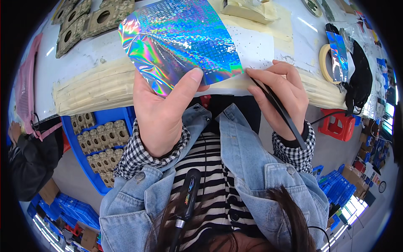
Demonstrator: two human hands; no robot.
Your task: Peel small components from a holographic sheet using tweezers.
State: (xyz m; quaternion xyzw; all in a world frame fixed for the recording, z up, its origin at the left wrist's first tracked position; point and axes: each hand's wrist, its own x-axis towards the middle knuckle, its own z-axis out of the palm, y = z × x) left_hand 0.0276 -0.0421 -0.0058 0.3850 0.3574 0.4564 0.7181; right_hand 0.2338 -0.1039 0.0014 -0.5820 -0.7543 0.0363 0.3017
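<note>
A shiny holographic foil sheet (184, 42), marked with rows of tiny squares, is tilted up over the table's near edge. My left hand (166, 105) grips its lower edge, thumb on the front. Black tweezers (279, 109) are pinched in my right hand (285, 88), their pointed end close to the sheet's lower right corner. Whether the tips hold a tiny piece is too small to tell. Behind the sheet, small specks are scattered over a white paper (257, 46).
Camouflage-patterned parts with round holes (73, 25) lie at the far left; more fill a blue crate (90, 168) below. A tape roll (325, 63), a foil strip (336, 52) and a black cloth-like item (360, 75) sit at right. A red stool (338, 126) stands beneath. Another person's sleeve (33, 159) shows at left.
</note>
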